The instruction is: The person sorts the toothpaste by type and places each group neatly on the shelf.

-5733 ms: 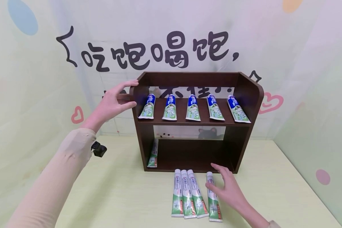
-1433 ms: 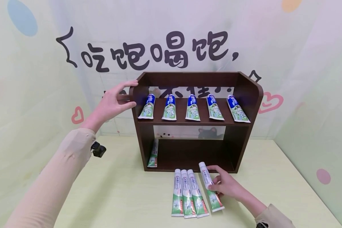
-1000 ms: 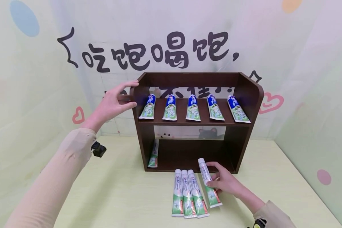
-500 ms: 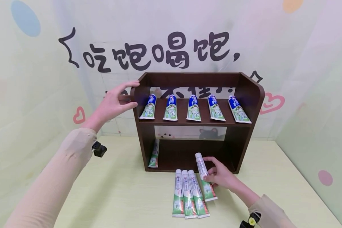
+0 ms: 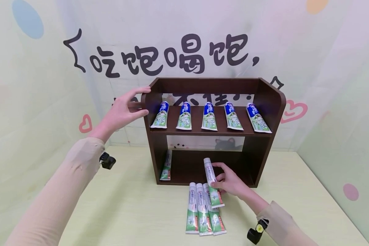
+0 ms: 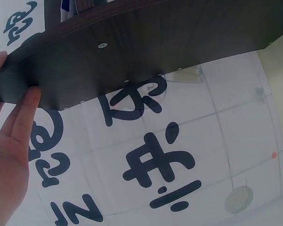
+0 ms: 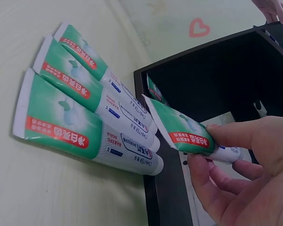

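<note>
My right hand (image 5: 230, 182) pinches a white-and-green toothpaste tube (image 5: 213, 182) between thumb and fingers. Its white cap points towards the shelf's lower level, and its flat green end overlaps the rightmost of three matching tubes (image 5: 203, 213) in the head view. Those three lie side by side before the dark brown two-level shelf (image 5: 207, 134). In the right wrist view the held tube (image 7: 181, 132) is tilted in front of the lower compartment. My left hand (image 5: 123, 109) touches the shelf's left side panel (image 6: 146, 40) near its top corner, fingers spread and fairly straight.
Several blue-and-green toothpaste tubes (image 5: 209, 116) stand spaced in a row on the upper level. One white-and-green tube (image 5: 166, 165) leans at the left end of the lower level. A printed wall (image 5: 295, 44) rises behind the pale table (image 5: 126, 205).
My right hand first reached over the separate tube on the table, then took hold of it. It has since carried the tube left and towards the shelf. The left hand stays put.
</note>
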`<state>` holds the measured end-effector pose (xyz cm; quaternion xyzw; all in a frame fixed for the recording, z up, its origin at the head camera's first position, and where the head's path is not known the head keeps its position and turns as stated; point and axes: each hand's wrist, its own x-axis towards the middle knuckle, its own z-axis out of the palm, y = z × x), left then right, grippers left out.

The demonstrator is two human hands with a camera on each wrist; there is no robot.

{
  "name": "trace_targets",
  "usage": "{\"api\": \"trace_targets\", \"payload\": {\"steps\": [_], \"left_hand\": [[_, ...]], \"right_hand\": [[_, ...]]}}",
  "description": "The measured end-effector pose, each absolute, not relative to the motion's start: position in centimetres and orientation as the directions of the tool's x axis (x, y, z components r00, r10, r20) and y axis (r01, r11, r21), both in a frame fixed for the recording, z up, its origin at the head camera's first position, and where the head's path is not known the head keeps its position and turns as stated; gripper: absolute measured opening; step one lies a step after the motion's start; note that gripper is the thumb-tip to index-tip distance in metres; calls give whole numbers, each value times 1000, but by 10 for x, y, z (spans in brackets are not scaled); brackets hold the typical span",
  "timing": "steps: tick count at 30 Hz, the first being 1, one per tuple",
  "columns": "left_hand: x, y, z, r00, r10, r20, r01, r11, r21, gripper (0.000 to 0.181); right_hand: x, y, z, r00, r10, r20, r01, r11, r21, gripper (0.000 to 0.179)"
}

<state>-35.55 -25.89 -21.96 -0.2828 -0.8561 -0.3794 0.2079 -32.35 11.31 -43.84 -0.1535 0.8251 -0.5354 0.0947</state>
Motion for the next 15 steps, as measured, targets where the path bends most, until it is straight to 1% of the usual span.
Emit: {"api": "trace_targets", "payload": {"steps": [6,15], "left_hand": [[-356,-258,-219,-747,327,578,649,545,531,64],[-358,-259,-221,-747,328,578,648,553,524,63]], "right_hand": [[-330,103,-436,-941,-339,2,-136,370,-919,72],[-343,88,-437,-940,-340,27,-152,345,-926,71]]}}
